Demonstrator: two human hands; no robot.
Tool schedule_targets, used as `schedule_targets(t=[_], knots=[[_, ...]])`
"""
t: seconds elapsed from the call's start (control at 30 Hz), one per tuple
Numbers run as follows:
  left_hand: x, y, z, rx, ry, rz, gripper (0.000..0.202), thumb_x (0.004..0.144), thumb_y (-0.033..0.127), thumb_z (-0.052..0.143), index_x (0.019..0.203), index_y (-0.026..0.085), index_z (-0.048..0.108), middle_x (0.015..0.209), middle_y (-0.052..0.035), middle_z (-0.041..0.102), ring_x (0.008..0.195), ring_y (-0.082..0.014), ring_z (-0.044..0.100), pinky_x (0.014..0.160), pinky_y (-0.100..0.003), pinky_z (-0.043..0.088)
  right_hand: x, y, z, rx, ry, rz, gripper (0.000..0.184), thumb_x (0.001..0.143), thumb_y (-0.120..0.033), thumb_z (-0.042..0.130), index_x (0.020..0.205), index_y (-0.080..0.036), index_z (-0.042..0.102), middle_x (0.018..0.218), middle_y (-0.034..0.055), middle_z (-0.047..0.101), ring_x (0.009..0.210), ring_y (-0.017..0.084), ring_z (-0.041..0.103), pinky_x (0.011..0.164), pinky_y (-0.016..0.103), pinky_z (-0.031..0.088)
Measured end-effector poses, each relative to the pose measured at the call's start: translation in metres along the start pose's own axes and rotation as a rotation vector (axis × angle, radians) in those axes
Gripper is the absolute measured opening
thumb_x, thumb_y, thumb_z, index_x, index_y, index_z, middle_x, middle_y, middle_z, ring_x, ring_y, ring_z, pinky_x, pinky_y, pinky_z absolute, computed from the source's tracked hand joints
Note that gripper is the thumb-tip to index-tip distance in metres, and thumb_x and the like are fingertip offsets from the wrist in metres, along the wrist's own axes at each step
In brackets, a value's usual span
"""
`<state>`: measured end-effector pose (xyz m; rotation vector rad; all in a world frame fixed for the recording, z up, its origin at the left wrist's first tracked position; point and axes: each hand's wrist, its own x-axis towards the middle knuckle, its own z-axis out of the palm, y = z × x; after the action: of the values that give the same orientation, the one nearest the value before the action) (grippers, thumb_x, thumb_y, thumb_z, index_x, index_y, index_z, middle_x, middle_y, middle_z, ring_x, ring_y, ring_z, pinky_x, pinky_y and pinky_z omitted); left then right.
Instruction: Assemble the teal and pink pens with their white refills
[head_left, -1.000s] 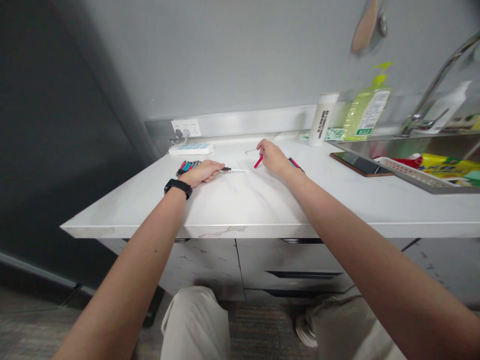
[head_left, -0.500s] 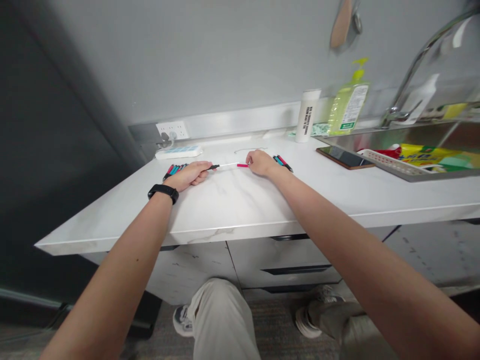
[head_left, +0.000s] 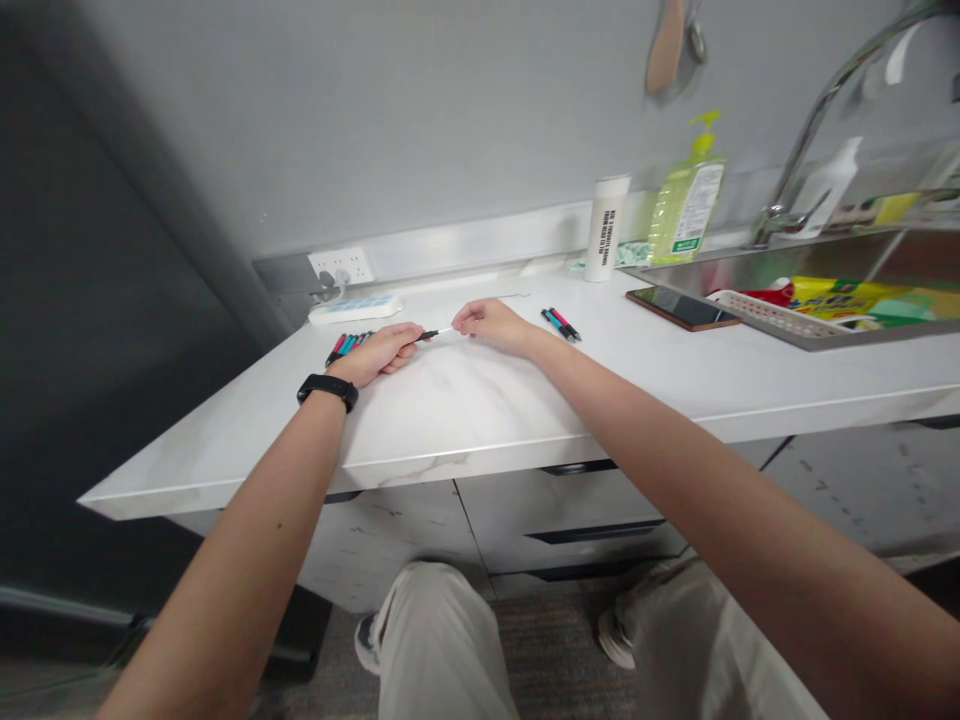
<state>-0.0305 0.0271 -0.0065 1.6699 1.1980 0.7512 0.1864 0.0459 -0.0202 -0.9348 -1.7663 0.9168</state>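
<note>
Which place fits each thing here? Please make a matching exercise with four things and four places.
Things:
1. slim pen part
2. bunch of pens
3. two pens
4. smartphone

Places:
A. beside the sink
B. to the right of the right hand
C. held in the left hand
D. beside the left hand

Pairs: 1-C, 2-D, 3-B, 4-A

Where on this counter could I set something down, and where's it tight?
The widest free patch is the marble countertop in front of both hands, running to its front edge. Another lies between the right hand and the phone, below the loose pens. Crowded around the left hand, its pen and the pen bundle.
</note>
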Motion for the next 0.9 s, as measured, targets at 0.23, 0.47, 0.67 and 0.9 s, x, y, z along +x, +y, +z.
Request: schedule_targets(t=[0.23,0.47,0.67,0.9], knots=[[-0.005,0.001,0.002,0.105,-0.03,0.087,0.027,0.084,0.043,0.055,0.085,0.016,0.056,0.048,0.0099,0.024,0.037,-0.0041,0.017,0.038,-0.019,0.009,-0.006,-0.014,0.0,0.362,0.022,0.102,0.012,0.07,-0.01,0.067,0.082,-0.014,0.068,0.07,0.0007,0.066,0.066,0.009,0.058,0.07,0.021,0.047],[-0.007,0.001,0.002,0.181,-0.086,0.114,0.035,0.084,0.046,0.054,0.088,0.012,0.065,0.046,0.0084,0.026,0.039,-0.0046,0.019,0.041,-0.021,0.012,-0.004,-0.013,0.003,0.484,-0.024,0.174,0.008,0.086,-0.012,0.053,0.083,-0.016,0.059,0.084,0.004,0.069,0.073,0.008,0.063,0.069,0.02,0.048],[-0.007,0.002,0.002,0.197,-0.079,0.117,0.035,0.081,0.045,0.058,0.086,0.012,0.067,0.047,0.0082,0.025,0.04,-0.0049,0.019,0.042,-0.022,0.012,-0.004,-0.015,0.004,0.561,0.014,0.219,0.006,0.09,-0.015,0.044,0.088,-0.02,0.044,0.08,0.0038,0.07,0.074,0.012,0.067,0.069,0.025,0.051],[-0.012,0.01,0.008,0.404,0.038,0.129,0.037,0.08,0.049,0.055,0.077,0.014,0.068,0.043,0.0069,0.03,0.04,-0.0075,0.022,0.044,-0.024,0.016,0.002,-0.01,-0.001,0.558,0.216,0.318,0.01,0.089,-0.013,0.034,0.09,-0.022,0.039,0.071,0.0007,0.064,0.067,0.013,0.067,0.067,0.026,0.053]])
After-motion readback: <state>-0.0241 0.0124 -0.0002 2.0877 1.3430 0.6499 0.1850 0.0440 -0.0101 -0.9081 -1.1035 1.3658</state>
